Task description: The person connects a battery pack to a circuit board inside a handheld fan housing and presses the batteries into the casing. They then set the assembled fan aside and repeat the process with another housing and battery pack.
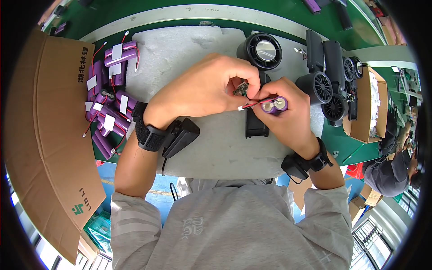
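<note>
My left hand [209,87] is closed, its thumb and fingers pinching a small green circuit board [241,89]. Close beside it, my right hand [291,110] grips a purple two-cell battery pack [281,104] with the pale cell ends facing up. Red and black wires run across the pack to a white plug [241,108] near my left fingertips. Beneath both hands lies a black handheld fan [265,50], its round head beyond my fingers and its handle pointing toward me. My hands hide the middle of the handle.
A grey-white foam mat [211,155] covers the green bench. Purple battery packs [106,118] with wires are heaped at left, beside a large cardboard sheet or box [49,112]. Several black fan parts [320,87] and an open carton [381,110] stand at right. Another person [389,175] is beyond.
</note>
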Demonstrator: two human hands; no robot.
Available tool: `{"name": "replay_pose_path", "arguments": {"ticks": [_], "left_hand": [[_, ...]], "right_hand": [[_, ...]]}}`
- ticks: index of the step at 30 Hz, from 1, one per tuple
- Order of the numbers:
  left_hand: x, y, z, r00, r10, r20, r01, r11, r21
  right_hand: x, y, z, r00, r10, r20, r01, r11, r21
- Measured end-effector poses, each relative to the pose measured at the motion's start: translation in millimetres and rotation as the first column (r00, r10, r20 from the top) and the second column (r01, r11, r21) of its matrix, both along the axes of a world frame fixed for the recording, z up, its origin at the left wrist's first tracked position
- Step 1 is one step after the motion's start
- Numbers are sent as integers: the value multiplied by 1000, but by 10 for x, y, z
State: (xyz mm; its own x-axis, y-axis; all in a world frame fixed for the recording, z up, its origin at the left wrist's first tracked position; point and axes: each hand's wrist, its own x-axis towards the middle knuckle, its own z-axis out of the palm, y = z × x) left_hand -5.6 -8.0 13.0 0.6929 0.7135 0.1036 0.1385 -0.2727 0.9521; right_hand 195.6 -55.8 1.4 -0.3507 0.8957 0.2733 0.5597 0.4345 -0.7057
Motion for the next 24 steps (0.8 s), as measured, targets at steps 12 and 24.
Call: {"name": "replay_pose_path", "arguments": {"ticks": [12,24], "left_hand": [[-64,11,-18,998,55,-27,-57,996,-74],[-83,83,4,991,-6,137,59,922,-383]], "right_hand": [[37,13,28,969,-2,-248,-2,1000,-16],[63,-25,150,978,45,-205,-32,997,67]]}}
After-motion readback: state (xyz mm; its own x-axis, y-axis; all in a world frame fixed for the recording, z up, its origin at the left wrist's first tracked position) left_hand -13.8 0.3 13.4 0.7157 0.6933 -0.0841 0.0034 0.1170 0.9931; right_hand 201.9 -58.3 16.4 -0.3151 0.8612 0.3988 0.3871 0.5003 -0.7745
